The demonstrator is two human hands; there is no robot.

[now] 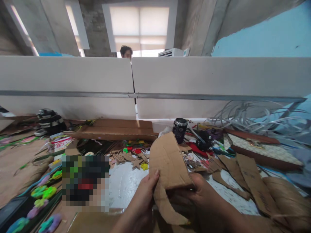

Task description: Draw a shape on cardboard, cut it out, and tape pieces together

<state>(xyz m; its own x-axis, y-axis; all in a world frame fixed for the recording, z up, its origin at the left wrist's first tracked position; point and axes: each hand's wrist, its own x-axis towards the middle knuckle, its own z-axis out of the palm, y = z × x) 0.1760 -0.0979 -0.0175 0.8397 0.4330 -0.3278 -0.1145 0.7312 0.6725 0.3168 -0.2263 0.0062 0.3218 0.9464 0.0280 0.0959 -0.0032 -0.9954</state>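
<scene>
Both of my hands hold up a cut piece of brown cardboard point(167, 161) over the cluttered worktable. My left hand point(143, 194) grips its lower left edge, thumb pressed on the front. On the lower right side my right hand point(206, 197) is closed around the piece, with its fingers behind it. A curved strip of the cardboard hangs down between my hands. Just behind the piece stands a dark travel mug point(179, 129).
Cardboard scraps point(245, 181) lie to the right, with a framed board point(264, 150) and loose white strips point(255, 116) beyond. A flat cardboard box point(114, 129), small coloured flowers and felt shapes point(41, 194) lie left. A white partition point(155, 84) backs the table; a person sits behind it.
</scene>
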